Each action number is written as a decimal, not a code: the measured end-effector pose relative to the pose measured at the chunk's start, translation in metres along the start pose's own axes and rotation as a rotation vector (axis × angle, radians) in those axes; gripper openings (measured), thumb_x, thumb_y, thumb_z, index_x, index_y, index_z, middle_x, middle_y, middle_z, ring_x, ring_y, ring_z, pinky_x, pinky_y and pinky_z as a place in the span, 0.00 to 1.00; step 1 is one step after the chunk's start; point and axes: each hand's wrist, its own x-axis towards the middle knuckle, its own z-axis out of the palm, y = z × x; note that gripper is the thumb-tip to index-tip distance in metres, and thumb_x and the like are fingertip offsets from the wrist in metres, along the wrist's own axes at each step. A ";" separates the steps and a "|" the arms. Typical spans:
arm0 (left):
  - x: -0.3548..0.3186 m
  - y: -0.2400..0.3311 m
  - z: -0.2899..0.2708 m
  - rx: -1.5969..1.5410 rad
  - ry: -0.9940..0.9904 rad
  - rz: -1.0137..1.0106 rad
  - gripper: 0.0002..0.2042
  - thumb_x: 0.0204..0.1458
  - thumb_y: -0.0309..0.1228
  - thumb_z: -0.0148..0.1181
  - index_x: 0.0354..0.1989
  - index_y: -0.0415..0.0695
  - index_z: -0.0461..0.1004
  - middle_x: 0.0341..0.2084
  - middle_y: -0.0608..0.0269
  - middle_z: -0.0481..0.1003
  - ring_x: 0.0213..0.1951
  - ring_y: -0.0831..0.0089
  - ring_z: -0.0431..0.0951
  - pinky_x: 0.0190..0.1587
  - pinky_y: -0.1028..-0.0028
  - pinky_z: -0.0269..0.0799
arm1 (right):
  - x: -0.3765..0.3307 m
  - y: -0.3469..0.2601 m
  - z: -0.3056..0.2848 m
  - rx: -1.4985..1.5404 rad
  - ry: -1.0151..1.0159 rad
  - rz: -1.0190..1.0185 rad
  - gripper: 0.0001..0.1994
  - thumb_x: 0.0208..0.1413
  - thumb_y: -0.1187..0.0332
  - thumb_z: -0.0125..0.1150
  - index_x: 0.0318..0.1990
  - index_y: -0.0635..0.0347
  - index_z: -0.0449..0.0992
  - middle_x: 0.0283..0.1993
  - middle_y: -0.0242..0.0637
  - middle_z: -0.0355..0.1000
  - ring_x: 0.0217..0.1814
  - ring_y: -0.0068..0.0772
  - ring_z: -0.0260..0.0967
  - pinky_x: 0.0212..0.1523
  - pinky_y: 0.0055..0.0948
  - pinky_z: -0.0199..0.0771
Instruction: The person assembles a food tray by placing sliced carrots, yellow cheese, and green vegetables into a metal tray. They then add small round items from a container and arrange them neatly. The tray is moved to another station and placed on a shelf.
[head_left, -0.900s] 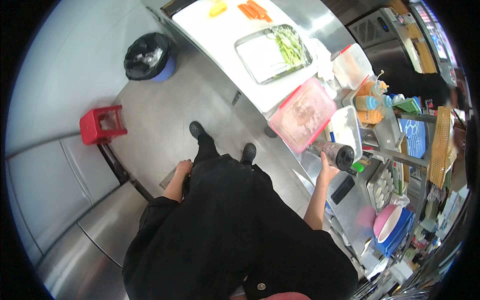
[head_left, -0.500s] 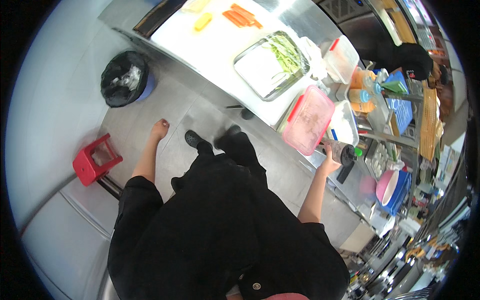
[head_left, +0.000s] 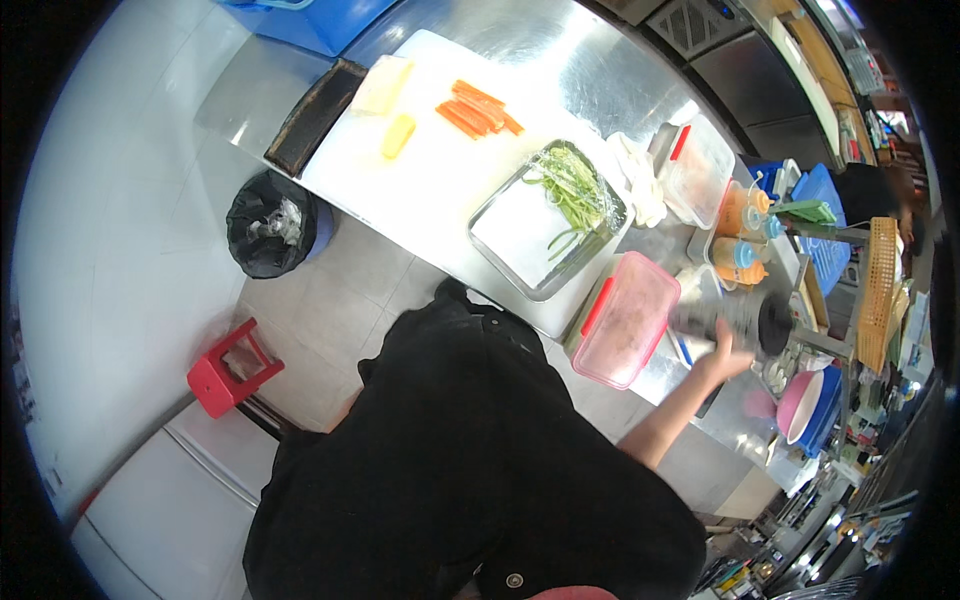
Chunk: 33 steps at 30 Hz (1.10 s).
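Note:
My right hand [head_left: 728,356] is wrapped round a clear cylindrical bottle with a black end [head_left: 773,323], smeared by motion. It is held over the right part of the counter, beside a container with a pink lid and red clip [head_left: 630,320]. Only a sliver of my left arm [head_left: 347,408] shows beside my dark top; the hand is hidden. On the white cutting board [head_left: 440,190] lie orange sticks, perhaps carrot [head_left: 480,108], a yellow piece [head_left: 398,136] and a pale slab [head_left: 382,84]. A metal tray [head_left: 484,262] holds green strips [head_left: 572,190] under clear film.
Squeeze bottles [head_left: 738,255] and a clear lidded box [head_left: 692,170] stand behind the pink-lidded container. A pink bowl [head_left: 798,408] sits at the right. A black-lined bin [head_left: 265,228] and a red stool [head_left: 232,372] are on the floor at the left. Another person [head_left: 868,194] is far right.
My right hand has lifted the bottle and moved it right. My left hand has gone out of sight behind my body. My body is nearer the counter, and the view has shifted.

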 end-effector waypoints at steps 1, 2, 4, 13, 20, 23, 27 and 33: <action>0.002 0.010 -0.003 0.034 -0.018 0.014 0.19 0.60 0.44 0.48 0.48 0.41 0.73 0.43 0.48 0.77 0.45 0.52 0.76 0.46 0.57 0.72 | 0.015 0.003 0.027 0.023 -0.044 0.037 0.30 0.33 0.77 0.74 0.49 0.76 0.71 0.48 0.46 0.73 0.44 0.37 0.73 0.51 0.37 0.73; 0.002 0.021 -0.007 0.065 -0.038 0.031 0.19 0.60 0.44 0.49 0.48 0.41 0.73 0.42 0.50 0.77 0.44 0.54 0.77 0.45 0.58 0.73 | 0.027 0.008 0.060 -0.033 -0.038 0.059 0.27 0.34 0.76 0.75 0.46 0.76 0.74 0.47 0.45 0.74 0.43 0.34 0.73 0.50 0.38 0.73; 0.009 0.048 -0.025 0.254 -0.028 0.090 0.17 0.60 0.42 0.50 0.47 0.42 0.73 0.41 0.53 0.78 0.42 0.57 0.78 0.43 0.60 0.74 | 0.054 0.022 0.136 0.141 -0.150 -0.037 0.22 0.35 0.74 0.77 0.41 0.74 0.78 0.42 0.43 0.77 0.41 0.33 0.74 0.48 0.33 0.73; 0.030 0.135 -0.140 -0.620 0.162 -0.004 0.13 0.56 0.38 0.57 0.46 0.46 0.75 0.35 0.53 0.80 0.40 0.60 0.80 0.44 0.65 0.75 | 0.119 0.089 0.386 -0.038 -0.314 -0.158 0.46 0.28 0.64 0.84 0.58 0.65 0.63 0.55 0.42 0.68 0.57 0.41 0.66 0.61 0.36 0.63; 0.048 0.115 -0.134 -0.171 0.116 0.124 0.16 0.58 0.42 0.51 0.44 0.43 0.77 0.42 0.48 0.79 0.47 0.53 0.78 0.50 0.57 0.72 | 0.128 0.130 0.394 0.061 -0.464 -0.115 0.45 0.36 0.64 0.81 0.61 0.66 0.59 0.59 0.46 0.65 0.59 0.37 0.64 0.60 0.37 0.64; 0.055 0.140 -0.177 -0.120 0.096 0.195 0.17 0.58 0.43 0.50 0.41 0.43 0.78 0.39 0.48 0.79 0.45 0.52 0.78 0.49 0.56 0.72 | 0.100 0.121 0.354 -0.219 -0.297 0.049 0.38 0.42 0.64 0.77 0.59 0.68 0.62 0.55 0.44 0.68 0.55 0.35 0.67 0.58 0.35 0.65; 0.039 0.216 -0.305 0.139 -0.156 0.231 0.17 0.59 0.43 0.50 0.35 0.43 0.80 0.33 0.51 0.80 0.38 0.51 0.79 0.44 0.58 0.73 | 0.017 0.087 0.264 -0.137 -0.282 0.045 0.16 0.55 0.69 0.66 0.46 0.71 0.74 0.44 0.42 0.74 0.47 0.29 0.70 0.50 0.27 0.70; 0.011 0.385 -0.380 -0.072 0.372 0.965 0.20 0.57 0.42 0.56 0.51 0.41 0.70 0.42 0.51 0.75 0.41 0.56 0.78 0.37 0.61 0.73 | -0.140 0.030 0.231 -0.190 -0.112 0.276 0.06 0.57 0.74 0.61 0.38 0.67 0.76 0.34 0.34 0.74 0.34 0.21 0.67 0.37 0.21 0.68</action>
